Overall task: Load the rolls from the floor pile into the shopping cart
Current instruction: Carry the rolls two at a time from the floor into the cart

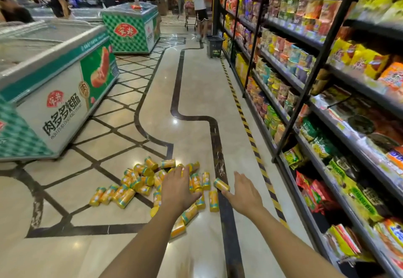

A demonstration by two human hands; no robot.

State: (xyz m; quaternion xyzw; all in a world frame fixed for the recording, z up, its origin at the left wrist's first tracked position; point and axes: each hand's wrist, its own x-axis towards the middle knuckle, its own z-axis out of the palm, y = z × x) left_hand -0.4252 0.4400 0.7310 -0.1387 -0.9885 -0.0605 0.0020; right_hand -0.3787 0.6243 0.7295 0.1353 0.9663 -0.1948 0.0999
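Stray roll [221, 184] is seen just left of right grip [245, 195], axis far-left to near-right; left grip [177, 192] over pile [139, 176]. Both wide, empty.

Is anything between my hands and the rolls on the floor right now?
Nothing visible. The left hand and right hand reach open toward the rolls, with only bare floor around the pile. No cart shows nearby, so that path cannot be judged.
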